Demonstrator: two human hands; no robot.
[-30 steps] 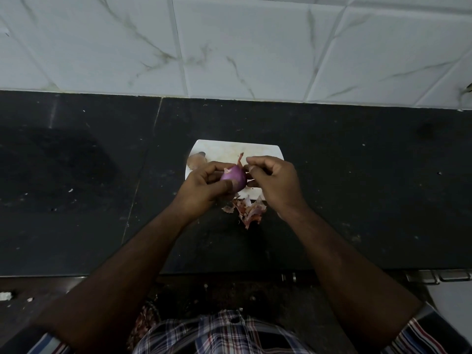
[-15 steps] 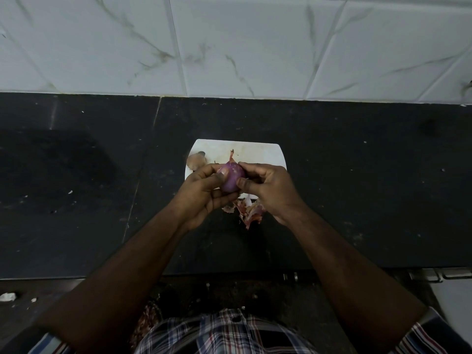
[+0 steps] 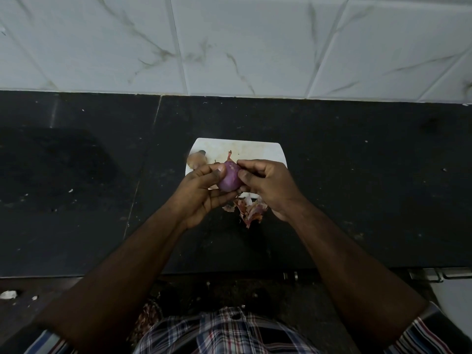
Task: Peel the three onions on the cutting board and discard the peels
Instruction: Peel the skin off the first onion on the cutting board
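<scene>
A purple onion [image 3: 229, 178] with a thin dry stem tip is held above the white cutting board [image 3: 255, 149]. My left hand [image 3: 201, 192] cups it from the left and below, thumb on its side. My right hand [image 3: 268, 185] grips it from the right, fingers curled over its top and thumb on its front. A pale brown onion [image 3: 195, 159] lies at the board's left edge, partly hidden by my left hand. A pile of reddish peels [image 3: 251, 209] lies on the counter at the board's near edge, below my hands.
The board sits on a black stone counter [image 3: 357, 195] backed by a white marbled tile wall [image 3: 242, 47]. Small specks dot the counter. The counter's front edge runs just below my forearms, with a metal fitting [image 3: 439, 274] at the right.
My hands have closed in on the onion: the right hand moved from pulling at its side to gripping it over the top, and the onion turned a little in my left hand.
</scene>
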